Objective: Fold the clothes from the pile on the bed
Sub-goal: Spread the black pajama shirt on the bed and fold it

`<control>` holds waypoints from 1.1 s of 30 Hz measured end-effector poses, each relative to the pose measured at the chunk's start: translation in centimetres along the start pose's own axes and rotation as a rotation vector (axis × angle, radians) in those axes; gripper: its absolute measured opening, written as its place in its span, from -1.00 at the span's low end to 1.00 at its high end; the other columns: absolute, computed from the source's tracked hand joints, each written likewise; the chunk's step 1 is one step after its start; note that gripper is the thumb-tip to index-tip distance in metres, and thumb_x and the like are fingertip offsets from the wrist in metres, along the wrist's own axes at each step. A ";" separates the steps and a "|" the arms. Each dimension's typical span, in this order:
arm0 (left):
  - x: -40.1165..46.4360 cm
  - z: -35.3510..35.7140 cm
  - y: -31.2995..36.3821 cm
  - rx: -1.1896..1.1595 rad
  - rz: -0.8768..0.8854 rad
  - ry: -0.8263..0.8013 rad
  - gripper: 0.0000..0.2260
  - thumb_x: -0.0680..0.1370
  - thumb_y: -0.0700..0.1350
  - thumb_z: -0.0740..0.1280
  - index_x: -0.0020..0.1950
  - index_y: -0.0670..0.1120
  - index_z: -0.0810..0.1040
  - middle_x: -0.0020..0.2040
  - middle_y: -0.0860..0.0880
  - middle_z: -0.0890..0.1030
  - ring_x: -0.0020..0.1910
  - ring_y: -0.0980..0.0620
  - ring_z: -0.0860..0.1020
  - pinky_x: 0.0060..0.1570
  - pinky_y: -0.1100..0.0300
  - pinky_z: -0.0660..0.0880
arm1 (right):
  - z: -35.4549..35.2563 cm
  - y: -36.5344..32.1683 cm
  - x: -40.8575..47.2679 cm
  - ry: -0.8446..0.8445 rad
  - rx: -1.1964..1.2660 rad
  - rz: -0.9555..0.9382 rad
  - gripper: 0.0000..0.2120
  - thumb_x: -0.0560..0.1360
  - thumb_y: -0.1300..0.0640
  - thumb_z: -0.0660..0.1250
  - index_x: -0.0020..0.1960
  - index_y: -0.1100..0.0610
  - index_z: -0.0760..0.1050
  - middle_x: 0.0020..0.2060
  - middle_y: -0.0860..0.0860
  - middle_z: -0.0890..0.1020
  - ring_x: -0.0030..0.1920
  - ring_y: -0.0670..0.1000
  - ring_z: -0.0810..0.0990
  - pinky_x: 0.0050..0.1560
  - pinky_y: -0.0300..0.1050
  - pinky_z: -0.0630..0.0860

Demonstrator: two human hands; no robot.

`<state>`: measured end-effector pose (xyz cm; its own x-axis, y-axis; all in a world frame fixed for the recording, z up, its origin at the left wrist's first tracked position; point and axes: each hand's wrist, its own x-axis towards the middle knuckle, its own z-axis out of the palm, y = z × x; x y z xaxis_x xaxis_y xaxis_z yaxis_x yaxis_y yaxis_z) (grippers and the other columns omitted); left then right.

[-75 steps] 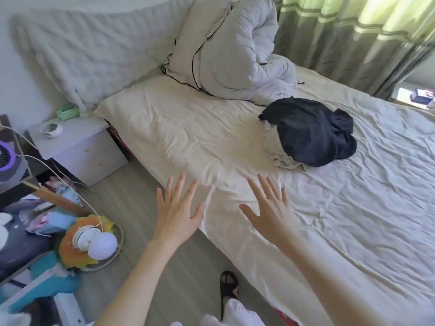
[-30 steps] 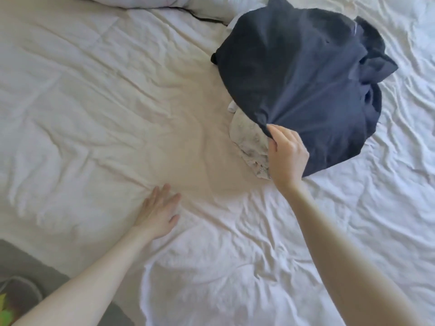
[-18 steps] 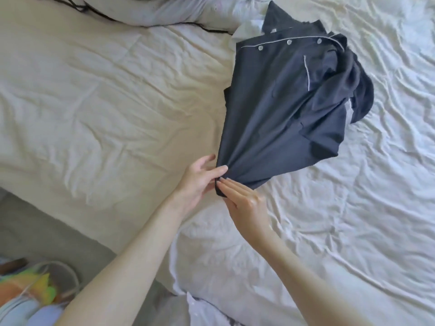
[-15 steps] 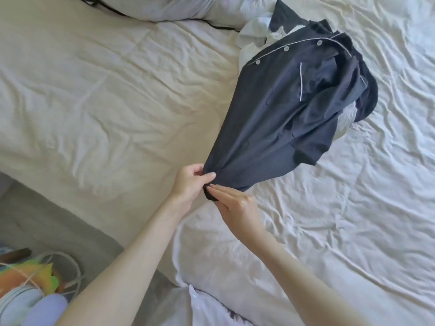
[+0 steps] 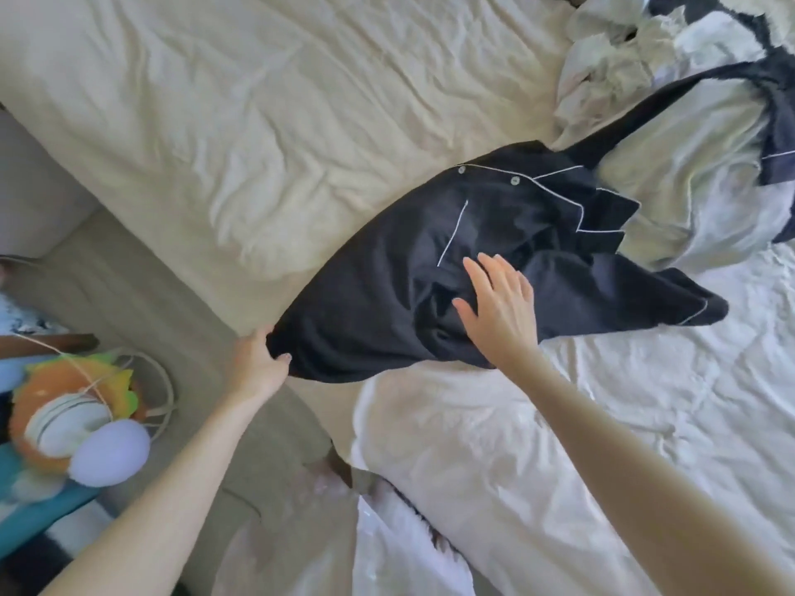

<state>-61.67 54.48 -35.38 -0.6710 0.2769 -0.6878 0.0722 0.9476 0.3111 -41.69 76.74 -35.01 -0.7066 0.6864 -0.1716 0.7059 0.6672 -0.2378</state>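
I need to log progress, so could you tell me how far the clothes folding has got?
Nothing looks folded yet. The dark shirt lies pulled out of the pile, left hand gripping its hem at the bed edge, right hand flat on it. Spreading, folding and the remaining pile are left.

A: Where's the shirt?
B: On the bed, mid-scene, stretched from the near-left bed edge toward the far right. One sleeve runs up onto the clothes pile.
A: Pile location?
B: Far right on the bed, behind the shirt.
A: Hands?
B: Left hand at the shirt's near-left corner, gripping it over the bed edge. Right hand flat on the shirt's middle, right of the left hand.
A: Off the bed?
B: Floor to the left; toy on it, near left.
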 end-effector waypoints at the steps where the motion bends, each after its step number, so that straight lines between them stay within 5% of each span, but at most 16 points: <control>1: 0.3 0.7 0.6 0.071 0.077 -0.019 -0.53 0.54 -0.19 0.33 0.43 -0.18 0.32 0.36 -0.20 0.40 0.33 -0.20 0.35 0.26 0.00 0.33 | 0.6 0.6 0.8 -0.077 -0.064 0.012 -0.45 0.54 0.00 0.29 0.46 0.16 0.27 0.43 0.13 0.33 0.47 0.15 0.23 0.41 0.14 0.17; 6: 1.6 5.3 4.7 0.542 0.605 0.055 -0.25 0.51 0.01 0.36 0.55 0.03 -0.05 0.56 -0.11 -0.08 0.52 -0.19 -0.06 0.42 -0.16 0.08 | 3.8 2.5 3.6 -0.393 -0.079 0.169 -0.26 0.53 -0.25 0.18 0.54 0.10 0.02 0.51 0.05 0.16 0.50 0.11 0.11 0.43 0.15 0.13; 8: 2.6 7.1 5.9 0.618 0.635 0.013 -0.15 0.48 0.04 0.39 0.54 0.06 -0.16 0.55 -0.11 -0.17 0.52 -0.20 -0.14 0.42 -0.22 -0.02 | 5.5 2.4 3.3 -0.486 0.002 0.229 -0.25 0.52 -0.26 0.18 0.54 0.11 0.03 0.50 0.05 0.18 0.46 0.14 0.20 0.40 0.13 0.20; 11: 3.3 8.6 5.9 0.633 0.574 -0.005 -0.18 0.50 -0.10 0.39 0.54 0.04 -0.13 0.50 -0.19 0.07 0.46 -0.21 0.14 0.37 -0.12 0.20 | 7.4 1.9 1.2 -0.491 0.016 0.208 -0.36 0.55 -0.17 0.20 0.51 0.09 0.14 0.49 0.07 0.20 0.43 0.14 0.24 0.38 0.06 0.24; 13: 2.7 8.9 5.1 0.532 0.613 0.031 -0.36 0.53 -0.27 0.31 0.52 -0.04 0.09 0.31 -0.19 0.36 0.24 -0.13 0.40 0.18 0.06 0.40 | 7.7 1.8 -0.8 -0.465 0.068 0.207 -0.47 0.58 -0.06 0.20 0.49 0.11 0.22 0.47 0.06 0.28 0.42 0.11 0.27 0.37 0.00 0.23; 16: 0.6 8.9 3.5 0.393 0.694 -0.042 -0.63 0.55 -0.34 0.24 0.35 -0.14 0.40 0.15 -0.11 0.49 0.12 -0.05 0.48 0.09 0.16 0.46 | 6.8 1.9 -3.9 -0.459 0.234 0.265 -0.61 0.60 0.02 0.17 0.36 0.17 0.41 0.31 0.05 0.49 0.27 0.09 0.43 0.21 -0.08 0.35; 19: -2.3 9.5 1.5 0.396 0.708 -0.169 -0.71 0.56 -0.32 0.23 0.26 -0.14 0.50 0.13 -0.08 0.51 0.14 -0.04 0.48 0.10 0.16 0.44 | 4.8 1.9 -5.9 -0.310 0.537 0.576 -0.64 0.59 -0.08 0.15 0.22 0.11 0.48 -0.02 -0.07 0.59 -0.02 -0.01 0.51 -0.07 -0.20 0.33; 23: -4.6 10.5 0.9 0.549 0.744 -0.417 -0.69 0.61 -0.10 0.19 0.36 0.01 0.44 0.22 0.06 0.43 0.19 0.10 0.41 0.15 0.23 0.37 | 2.9 3.5 -2.1 -0.006 1.056 1.088 -0.37 0.46 -0.28 0.25 0.37 0.09 0.34 0.15 -0.10 0.52 0.16 -0.03 0.50 0.22 -0.07 0.42; 28: -3.6 9.3 4.7 0.469 0.801 -0.143 -0.67 0.60 0.01 0.20 0.34 -0.02 0.45 0.37 0.01 0.36 0.30 0.05 0.38 0.21 0.18 0.38 | 1.6 6.4 6.3 0.331 1.127 1.277 -0.28 0.47 -0.19 0.31 0.47 0.18 0.22 0.39 0.07 0.40 0.37 0.09 0.37 0.37 -0.05 0.30; 31: -2.3 8.3 8.2 0.374 0.817 -0.086 -0.66 0.60 -0.04 0.22 0.36 -0.07 0.44 0.40 -0.02 0.35 0.35 0.03 0.36 0.23 0.14 0.38 | 1.1 8.0 7.9 0.415 1.173 1.339 -0.74 0.53 0.05 0.31 0.12 0.20 0.54 0.00 0.06 0.62 0.07 0.10 0.54 0.12 -0.07 0.48; 32: -2.0 8.2 9.4 0.344 0.822 -0.084 -0.67 0.60 -0.05 0.21 0.36 -0.07 0.43 0.41 -0.02 0.34 0.36 0.03 0.35 0.24 0.14 0.37 | 0.7 8.0 7.6 0.447 1.207 1.343 -0.88 0.52 0.13 0.31 -0.11 0.18 0.55 -0.25 -0.01 0.59 -0.13 0.05 0.53 -0.05 -0.11 0.49; 33: -1.8 8.2 10.7 0.306 0.822 -0.078 -0.67 0.61 -0.07 0.21 0.36 -0.08 0.43 0.41 -0.01 0.34 0.36 0.03 0.34 0.25 0.15 0.35 | 0.3 7.8 6.9 0.485 1.217 1.308 -0.80 0.51 0.19 0.31 -0.29 0.16 0.49 -0.44 -0.09 0.46 -0.30 -0.02 0.42 -0.23 -0.17 0.43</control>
<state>-53.65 65.46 -36.15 -0.2679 0.8897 -0.3698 0.7125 0.4413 0.5455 -41.12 86.60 -38.38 0.4233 0.6898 -0.5874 0.1482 -0.6924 -0.7062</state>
